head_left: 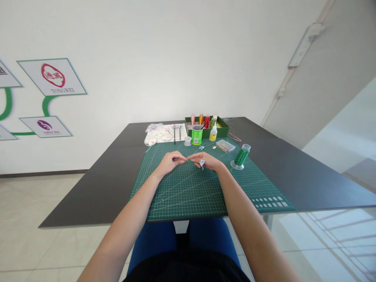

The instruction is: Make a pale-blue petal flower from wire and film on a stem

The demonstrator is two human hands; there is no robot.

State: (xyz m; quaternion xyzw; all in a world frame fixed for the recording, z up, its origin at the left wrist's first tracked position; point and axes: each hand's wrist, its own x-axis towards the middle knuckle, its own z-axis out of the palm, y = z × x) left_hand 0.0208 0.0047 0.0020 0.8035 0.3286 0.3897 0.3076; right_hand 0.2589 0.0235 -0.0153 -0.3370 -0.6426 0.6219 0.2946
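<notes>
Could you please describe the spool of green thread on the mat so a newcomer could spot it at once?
On the dark table lies a green gridded mat. On it, right of the right hand, sits the spool of green thread. Unlike the spools in the green box, it stands apart on a wide clear base.

The head camera looks forward (and down).

Illumination bright, diffuse and even over the mat (188, 199); shadows faint and soft. Wall (182, 58) behind the mat pale, falling to grey on its right. Streaked reflections on the floor (323, 250) right of the mat. Wide-angle distortion: signs (58, 77) left of the mat and outer corners of the bench (96, 188) stretched. Flower (202, 161) above the mat too small for fine detail.
</notes>
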